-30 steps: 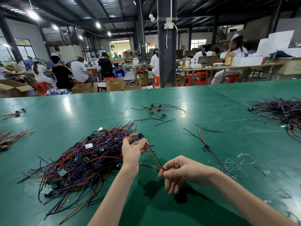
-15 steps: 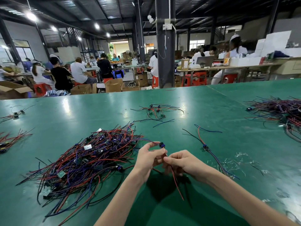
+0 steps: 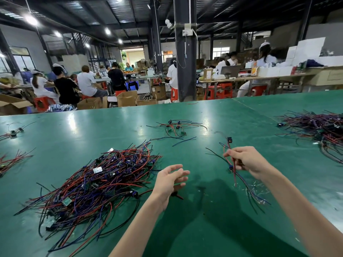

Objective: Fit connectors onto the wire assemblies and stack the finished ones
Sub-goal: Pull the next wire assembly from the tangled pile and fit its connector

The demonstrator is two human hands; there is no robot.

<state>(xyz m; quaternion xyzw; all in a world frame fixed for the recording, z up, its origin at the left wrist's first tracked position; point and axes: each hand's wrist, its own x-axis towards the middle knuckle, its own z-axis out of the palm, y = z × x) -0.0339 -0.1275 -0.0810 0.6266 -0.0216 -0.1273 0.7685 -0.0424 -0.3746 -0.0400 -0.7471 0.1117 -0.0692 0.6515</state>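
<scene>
A big tangled heap of red, blue and black wire assemblies lies on the green table at the left. My right hand pinches a red-wired assembly whose small dark connector points up, right above another assembly lying flat on the table. My left hand hovers beside the heap's right edge, fingers loosely spread and holding nothing.
A small cluster of assemblies lies farther back at centre. A large dark wire pile fills the right edge. Smaller wire bunches sit at the far left. Clear plastic scraps lie near my right forearm. Seated workers sit beyond the table.
My hands, together at centre on one assembly, have parted. The right hand carried the assembly rightward over the one lying there. The left hand let go and moved back toward the heap.
</scene>
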